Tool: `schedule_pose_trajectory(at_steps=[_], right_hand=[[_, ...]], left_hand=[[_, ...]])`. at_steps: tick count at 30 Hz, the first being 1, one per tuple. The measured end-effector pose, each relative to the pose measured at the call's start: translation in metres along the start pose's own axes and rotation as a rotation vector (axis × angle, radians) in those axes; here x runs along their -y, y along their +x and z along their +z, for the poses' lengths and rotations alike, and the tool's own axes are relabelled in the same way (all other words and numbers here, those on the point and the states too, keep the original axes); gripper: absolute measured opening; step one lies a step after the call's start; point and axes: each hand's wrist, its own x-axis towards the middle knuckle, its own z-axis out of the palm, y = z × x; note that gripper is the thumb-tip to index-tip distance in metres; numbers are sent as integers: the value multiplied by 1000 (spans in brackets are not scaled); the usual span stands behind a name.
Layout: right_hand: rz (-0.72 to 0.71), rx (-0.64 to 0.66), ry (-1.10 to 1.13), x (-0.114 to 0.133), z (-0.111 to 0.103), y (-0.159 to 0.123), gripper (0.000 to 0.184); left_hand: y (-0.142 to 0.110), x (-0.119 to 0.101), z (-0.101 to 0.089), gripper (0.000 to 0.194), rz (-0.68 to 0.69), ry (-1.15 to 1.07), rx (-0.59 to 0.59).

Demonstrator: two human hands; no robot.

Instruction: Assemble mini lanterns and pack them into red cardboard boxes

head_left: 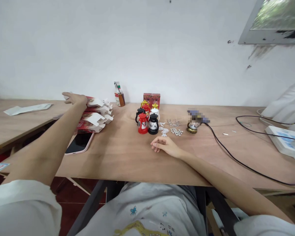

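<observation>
Open tabletop (159,168) separates the right grip (166,146) from the front edge (137,181).

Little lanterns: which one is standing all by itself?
The bronze-based lantern, on the right past the small round discs. The other lanterns are bunched together on the discs' left side.

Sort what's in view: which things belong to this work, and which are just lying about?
Likely work items: cartons by the left hand; small lanterns near the right hand; round discs.

Probably just lying about: phone; bottle; white packaging.
</observation>
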Motion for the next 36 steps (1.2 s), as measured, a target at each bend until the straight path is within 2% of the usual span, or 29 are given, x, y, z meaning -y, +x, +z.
schedule_pose_trajectory(at_steps=[2,4,7,9,12,14,17,19,22,24,25,26,27,29,33,36], right_hand=[[-55,-90,-28,0,1,-1,33],[-130,-186,-73,2,3,-2,30],[-262,-341,-244,6,0,-5,24],[-392,-470,-468,10,-7,-7,20],[-595,-675,-884,16,-31,-8,18],[-577,-852,-1115,19,-52,-7,19],[-313,-1131,-1304,20,-81,-6,34],[-122,-1216,-1369,18,-95,-7,46],[96,-1165,-1408,11,-104,-9,47],[153,-1083,-1388,7,-107,-11,41],[148,-1058,-1370,6,-108,-11,39],[118,-1050,-1351,6,-109,-12,37],[62,-1060,-1328,7,-110,-12,35],[-123,-1094,-1260,12,-111,-11,33],[-568,-1035,-1005,26,-97,-11,42],[-683,-883,-815,27,-68,-12,49]], left_hand=[[-1,2,1,69,-92,132,-186],[-1,2,2,60,-126,218,-268],[1,-3,3,44,-103,292,-289],[4,-10,4,43,-74,327,-283],[2,-25,8,44,25,369,-250],[-13,-34,12,41,179,390,-200],[-61,-41,17,41,520,429,-85],[-105,-38,19,42,801,442,50],[-174,-24,20,33,1271,407,277],[-214,-13,21,19,1587,336,503],[-231,-9,23,14,1667,328,664],[-246,-6,25,13,1678,316,820],[-259,-4,28,13,1635,309,958],[-279,-1,35,15,1407,292,1116],[-296,2,47,16,698,87,1136],[-297,5,49,33,132,-131,1166]])
